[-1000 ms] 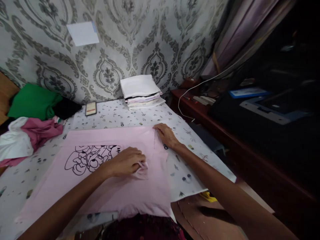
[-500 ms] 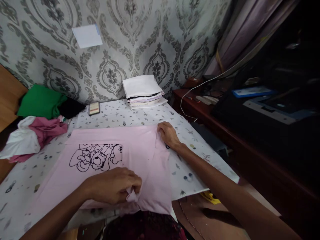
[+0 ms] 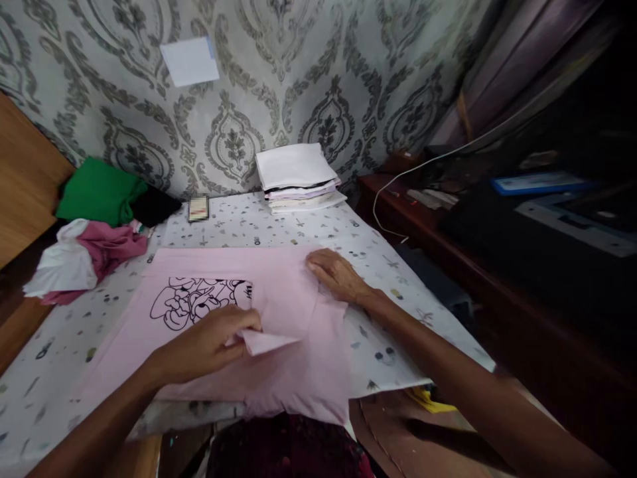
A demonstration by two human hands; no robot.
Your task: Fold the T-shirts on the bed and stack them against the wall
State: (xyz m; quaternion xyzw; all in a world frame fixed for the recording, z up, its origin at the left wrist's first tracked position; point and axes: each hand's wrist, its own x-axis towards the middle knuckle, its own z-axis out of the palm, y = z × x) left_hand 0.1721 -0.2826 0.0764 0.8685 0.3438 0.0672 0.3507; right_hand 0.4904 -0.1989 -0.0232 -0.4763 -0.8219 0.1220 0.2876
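Note:
A pale pink T-shirt (image 3: 298, 378) with a black line cartoon print lies spread on the table, its far part folded over along a straight line. My left hand (image 3: 213, 342) is closed in a pinch on a raised flap of the shirt's fabric, just below the print. At the shirt's far right corner, my right hand (image 3: 338, 273) has its fingers curled down together on the folded cloth. Part of the print is hidden behind my left hand. The shirt's near edge hangs over the table's edge by my lap.
A stack of folded clothes (image 3: 298, 172) stands against the wall. Green folded cloth (image 3: 99, 192), a small framed card (image 3: 198, 208) and crumpled pink-and-white clothing (image 3: 107, 249) lie at the left. A dark red desk (image 3: 423, 232) with a white cable (image 3: 383, 192) borders the right.
My left hand has moved away from me and slightly left, lifting the pinched fabric into a flap. The right hand has shifted a little inward over the shirt's corner. The view has turned slightly left.

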